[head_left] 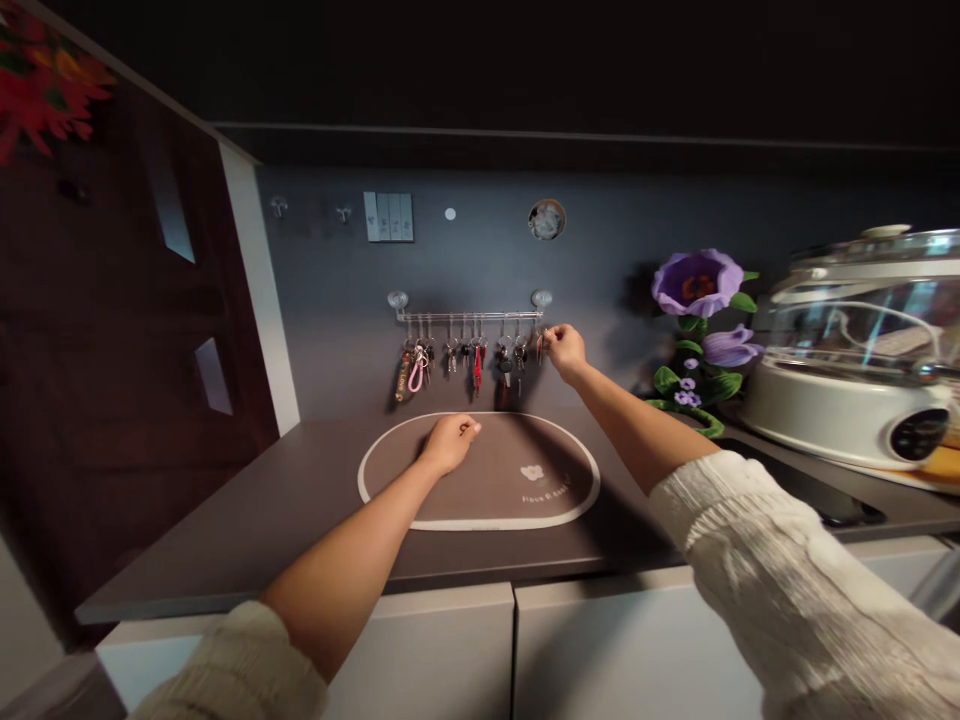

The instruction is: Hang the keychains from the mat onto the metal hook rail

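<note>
Keys (pixel 539 347) hang long axis down at the right end of the rack (pixel 480 317), just left of your nearer right hand (pixel 566 352), its fingertips pinched, on what I cannot tell, while your left hand (pixel 448 443) curls over the mat (pixel 480 500), contents hidden.

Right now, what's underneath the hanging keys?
Below the keys is the brown oval mat, its white flower showing. The left hand hides part of it, so that patch can't be seen.
</note>
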`<state>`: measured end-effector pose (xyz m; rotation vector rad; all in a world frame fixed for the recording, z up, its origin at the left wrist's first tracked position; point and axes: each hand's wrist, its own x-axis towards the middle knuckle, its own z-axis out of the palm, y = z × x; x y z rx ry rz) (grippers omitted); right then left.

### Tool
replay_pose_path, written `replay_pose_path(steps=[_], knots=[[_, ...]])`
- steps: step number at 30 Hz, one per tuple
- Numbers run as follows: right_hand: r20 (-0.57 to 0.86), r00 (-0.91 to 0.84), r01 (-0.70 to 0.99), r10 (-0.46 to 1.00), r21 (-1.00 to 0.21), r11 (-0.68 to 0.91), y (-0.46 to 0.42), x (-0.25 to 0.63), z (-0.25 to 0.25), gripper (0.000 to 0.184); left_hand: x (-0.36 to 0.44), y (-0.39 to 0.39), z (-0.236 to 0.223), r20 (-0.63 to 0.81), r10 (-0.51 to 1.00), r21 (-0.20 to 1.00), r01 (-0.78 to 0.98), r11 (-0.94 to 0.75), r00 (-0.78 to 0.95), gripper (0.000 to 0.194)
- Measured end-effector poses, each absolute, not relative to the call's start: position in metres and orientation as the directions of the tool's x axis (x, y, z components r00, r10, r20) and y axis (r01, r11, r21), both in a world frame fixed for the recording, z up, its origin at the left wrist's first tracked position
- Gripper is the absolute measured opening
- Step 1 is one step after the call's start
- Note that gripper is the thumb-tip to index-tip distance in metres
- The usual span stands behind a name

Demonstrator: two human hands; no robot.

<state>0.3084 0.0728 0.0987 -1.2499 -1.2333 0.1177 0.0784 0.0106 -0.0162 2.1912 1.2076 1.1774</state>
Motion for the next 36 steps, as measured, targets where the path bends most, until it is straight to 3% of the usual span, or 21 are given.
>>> replay_pose_path(steps=[9,17,21,25,29,32,36], knots=[[0.555,0.427,0.495,0.714,-0.804,0.329,0.082,0.311,0.098,0.019,0.079,0.01,-0.015,0.492,0.821,0.654,0.499,-0.568,0.289,0.021],[0.582,0.433,0.473,0.689,-0.797,0.376,0.088,0.317,0.084,0.014,0.079,0.009,-0.014,0.495,0.821,0.664,0.487,-0.568,0.282,0.02],[0.551,0.476,0.501,0.686,-0.81,0.303,0.073,0.31,0.079,0.013,0.078,0.007,-0.014,0.506,0.826,0.677,0.48,-0.558,0.248,0.02],[0.461,0.469,0.443,0.753,-0.861,0.251,0.046,0.294,0.07,0.008,0.075,0.003,-0.013,0.54,0.81,0.671,0.465,-0.578,0.228,0.018],[0.39,0.341,0.35,0.855,-0.897,0.27,0.008,0.27,0.061,0.005,0.074,-0.005,-0.005,0.543,0.829,0.729,0.412,-0.546,0.138,0.019],[0.35,0.239,0.215,0.906,-0.929,0.302,-0.022,0.253,0.056,0.021,0.07,-0.018,0.008,0.534,0.839,0.775,0.337,-0.534,0.1,0.038],[0.415,0.069,0.12,0.907,-0.906,0.405,-0.058,0.237,0.051,0.062,0.054,-0.046,0.028,0.585,0.793,0.756,0.238,-0.61,0.171,0.07]])
